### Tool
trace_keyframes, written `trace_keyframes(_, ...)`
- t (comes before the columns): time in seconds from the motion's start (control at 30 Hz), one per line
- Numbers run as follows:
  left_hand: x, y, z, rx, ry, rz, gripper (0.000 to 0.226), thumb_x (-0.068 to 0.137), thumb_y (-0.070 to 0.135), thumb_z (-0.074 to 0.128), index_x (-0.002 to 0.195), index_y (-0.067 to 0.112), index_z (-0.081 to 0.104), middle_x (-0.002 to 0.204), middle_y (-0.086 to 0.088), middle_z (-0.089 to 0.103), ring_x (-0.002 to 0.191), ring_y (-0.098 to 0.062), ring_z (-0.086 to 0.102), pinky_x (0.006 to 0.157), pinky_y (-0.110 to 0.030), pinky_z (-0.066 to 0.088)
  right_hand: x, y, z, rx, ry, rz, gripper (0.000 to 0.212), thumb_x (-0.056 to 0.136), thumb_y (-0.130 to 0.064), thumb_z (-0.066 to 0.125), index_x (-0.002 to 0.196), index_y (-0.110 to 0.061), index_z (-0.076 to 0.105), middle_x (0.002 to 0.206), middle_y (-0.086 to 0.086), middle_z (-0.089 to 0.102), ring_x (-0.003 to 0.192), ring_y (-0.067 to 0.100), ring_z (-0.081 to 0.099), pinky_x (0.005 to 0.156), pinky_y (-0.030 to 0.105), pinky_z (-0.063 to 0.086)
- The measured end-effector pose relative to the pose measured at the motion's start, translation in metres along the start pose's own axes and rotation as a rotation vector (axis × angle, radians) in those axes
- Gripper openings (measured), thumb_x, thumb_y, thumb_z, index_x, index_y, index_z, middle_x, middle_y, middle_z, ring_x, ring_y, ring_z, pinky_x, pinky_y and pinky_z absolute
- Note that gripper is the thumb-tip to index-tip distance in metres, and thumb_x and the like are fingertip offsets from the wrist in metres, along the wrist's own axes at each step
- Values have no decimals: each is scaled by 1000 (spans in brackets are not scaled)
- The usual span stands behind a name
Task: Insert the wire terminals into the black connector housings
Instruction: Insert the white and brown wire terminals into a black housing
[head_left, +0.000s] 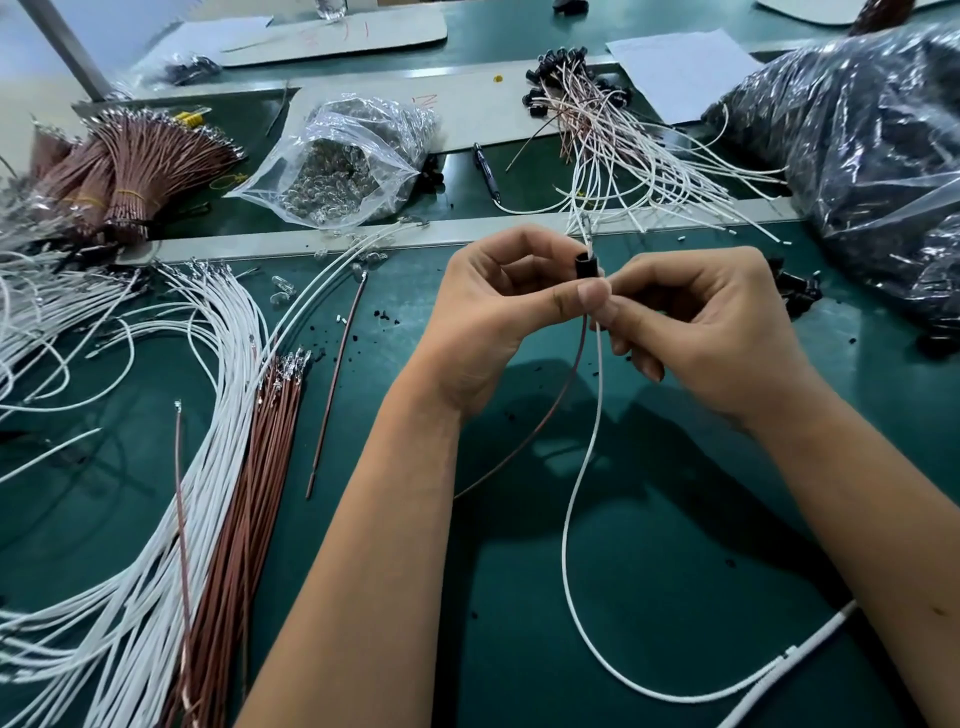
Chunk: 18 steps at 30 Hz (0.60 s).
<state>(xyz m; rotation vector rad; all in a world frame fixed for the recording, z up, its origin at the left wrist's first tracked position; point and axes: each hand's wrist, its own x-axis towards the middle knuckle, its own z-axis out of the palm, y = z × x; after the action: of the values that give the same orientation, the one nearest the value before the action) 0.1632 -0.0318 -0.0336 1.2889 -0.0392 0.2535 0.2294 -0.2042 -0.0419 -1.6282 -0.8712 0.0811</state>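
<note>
Above the middle of the green desk (649, 519), both hands met around one small black connector housing (588, 267). The left hand (498, 312) pinched the housing from the left, its thumb pressed at the lower end. The right hand (717, 322) closed its fingers just below, pinching a white wire (574, 519) and a brown wire (550, 415) where they entered the housing. Both wires hung down in loose curves toward the near edge. A glint of metal showed at the housing's far end; whether the terminals were fully seated could not be told.

The housing looked light, rigid and smooth, so it likely needed a firm side pinch to keep it from twisting. The wires looked thin and limp and would probably buckle if pushed from far back; holding them close behind the terminal seemed best.

On the left lay loose white wires (156, 493) and brown wires (249, 493). Finished assemblies (597, 114) were piled at the far side, and a bag of black housings (857, 130) sat at the far right.
</note>
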Motion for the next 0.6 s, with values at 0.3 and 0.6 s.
trace_keyframes(0.3, -1, 7, -2, -82, -34, 65, 23, 73, -11, 70, 87, 4, 61, 85, -11, 64, 76, -16, 61, 76, -24, 51, -1, -5, 3, 84, -64, 34, 6, 87, -4, 77, 83, -4, 73, 60, -1, 63, 47, 8, 55, 41, 24, 45)
trace_keyframes(0.6, -1, 8, -1, -126, -182, 148, 26, 66, -12, 74, 77, 11, 73, 81, -6, 64, 77, -19, 60, 73, -30, 51, 2, -7, 5, 99, -44, -84, 10, 89, -3, 73, 96, -9, 71, 80, 18, 62, 66, 26, 63, 51, 33, 57)
